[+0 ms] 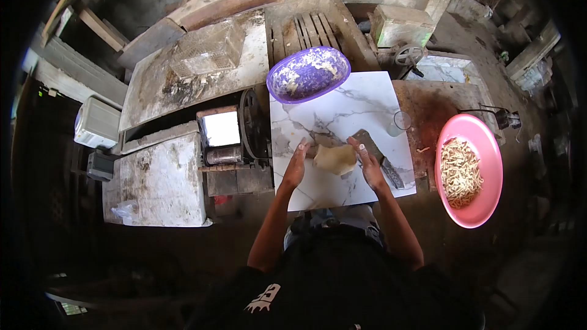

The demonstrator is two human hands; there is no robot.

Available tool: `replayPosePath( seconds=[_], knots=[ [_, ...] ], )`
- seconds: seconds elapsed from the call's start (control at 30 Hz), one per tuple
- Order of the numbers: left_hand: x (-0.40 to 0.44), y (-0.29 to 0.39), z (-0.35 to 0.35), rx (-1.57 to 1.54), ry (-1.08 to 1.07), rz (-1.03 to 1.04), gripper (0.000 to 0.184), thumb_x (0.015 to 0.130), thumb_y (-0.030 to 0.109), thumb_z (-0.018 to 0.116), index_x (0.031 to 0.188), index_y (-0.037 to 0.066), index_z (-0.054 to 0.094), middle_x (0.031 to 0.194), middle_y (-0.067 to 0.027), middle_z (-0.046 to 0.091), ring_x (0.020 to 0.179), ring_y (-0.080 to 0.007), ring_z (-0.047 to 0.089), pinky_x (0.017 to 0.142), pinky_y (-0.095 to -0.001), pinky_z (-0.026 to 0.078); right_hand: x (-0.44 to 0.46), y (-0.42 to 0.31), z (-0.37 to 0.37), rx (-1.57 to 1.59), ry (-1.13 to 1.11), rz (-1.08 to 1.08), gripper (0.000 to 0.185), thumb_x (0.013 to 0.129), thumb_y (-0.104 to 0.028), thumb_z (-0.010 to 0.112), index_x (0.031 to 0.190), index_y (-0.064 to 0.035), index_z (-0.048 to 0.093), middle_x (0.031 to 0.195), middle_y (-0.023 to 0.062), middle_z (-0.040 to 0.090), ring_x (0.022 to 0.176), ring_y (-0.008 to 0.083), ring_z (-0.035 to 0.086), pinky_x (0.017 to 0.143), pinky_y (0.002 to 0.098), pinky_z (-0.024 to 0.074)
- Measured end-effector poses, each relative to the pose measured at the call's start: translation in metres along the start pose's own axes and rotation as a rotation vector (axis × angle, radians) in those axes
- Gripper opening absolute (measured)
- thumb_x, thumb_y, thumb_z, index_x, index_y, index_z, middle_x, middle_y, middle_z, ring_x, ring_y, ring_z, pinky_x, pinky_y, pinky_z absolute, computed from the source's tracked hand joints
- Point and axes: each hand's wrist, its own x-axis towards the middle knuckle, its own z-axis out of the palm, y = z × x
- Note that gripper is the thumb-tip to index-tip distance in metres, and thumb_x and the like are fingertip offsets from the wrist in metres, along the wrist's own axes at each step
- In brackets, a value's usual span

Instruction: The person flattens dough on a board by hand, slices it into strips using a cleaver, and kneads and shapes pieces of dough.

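The left hand and the right hand flank the pale dough piece, palms inward and fingers stretched out. Each grip is spread, not curled around anything; the fingertips come right up to the dough's sides, but whether they touch it I cannot tell. The dough lies between them on the marble-patterned surface. It looks soft, pliable and fairly light, likely to sag or stretch if pinched at one edge, so support from both sides or beneath seems best. Just right of the dough is a cleaver; farther right and beyond, a clear glass. Beyond the dough sits a smeared purple basin; well to its right, a pink basin holds pale strips.
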Motion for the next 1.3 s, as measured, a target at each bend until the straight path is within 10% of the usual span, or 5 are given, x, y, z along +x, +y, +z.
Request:
replayPosePath(
  seconds=[0.37,0.57,0.73,1.07,1.3],
  knots=[
    [0.024,-0.025,0.068,0.854,0.338,0.565,0.044,0.092,0.016,0.050,0.133,-0.002,0.047,0.125,-0.0253,0.052,0.116,-0.0422,0.049,0.098,-0.0465,0.039,0.018,0.029,0.044,-1.047,0.261,-0.405,0.037,0.093,-0.023,0.053,0.120,0.0010,0.057,0.123,0.0199,0.058,0.119,0.0374,0.050,0.102,0.0459,0.0376],
    [0.029,-0.021,0.058,0.942,0.311,0.201,0.030,0.098,0.033,0.046,0.103,0.008,0.062,0.098,-0.0193,0.060,0.082,-0.0403,0.063,0.072,-0.0513,0.051,-0.006,0.037,0.011,-0.943,0.278,-0.518,0.043,0.086,-0.014,0.058,0.127,-0.0029,0.052,0.127,0.0224,0.052,0.117,0.0404,0.049,0.100,0.0491,0.0380],
    [0.024,-0.012,0.043,0.960,0.313,-0.111,0.063,0.096,0.055,0.035,0.080,0.004,0.069,0.077,-0.0221,0.067,0.079,-0.0419,0.065,0.073,-0.0531,0.051,-0.044,0.027,-0.044,-1.345,0.663,-0.013,0.053,0.079,-0.025,0.070,0.126,-0.0081,0.053,0.127,0.0150,0.053,0.122,0.0342,0.046,0.099,0.0524,0.0343],
    [-0.009,-0.011,0.037,0.597,0.185,-0.025,0.058,0.094,0.052,0.047,0.124,0.003,0.054,0.115,-0.0258,0.062,0.106,-0.0419,0.059,0.090,-0.0469,0.047,-0.054,0.048,-0.076,-1.105,0.535,-0.075,0.040,0.077,-0.021,0.074,0.108,-0.0043,0.054,0.104,0.0196,0.058,0.098,0.0404,0.056,0.082,0.0478,0.0455],
    [-0.044,-0.019,0.052,1.146,0.164,0.324,0.086,0.080,0.053,0.066,0.144,0.005,0.037,0.149,-0.0257,0.029,0.138,-0.0410,0.029,0.109,-0.0537,0.026,-0.062,0.026,-0.065,-1.005,0.284,-0.007,0.040,0.079,-0.015,0.071,0.109,-0.0018,0.048,0.098,0.0244,0.058,0.092,0.0436,0.058,0.078,0.0508,0.0476]
  ],
)
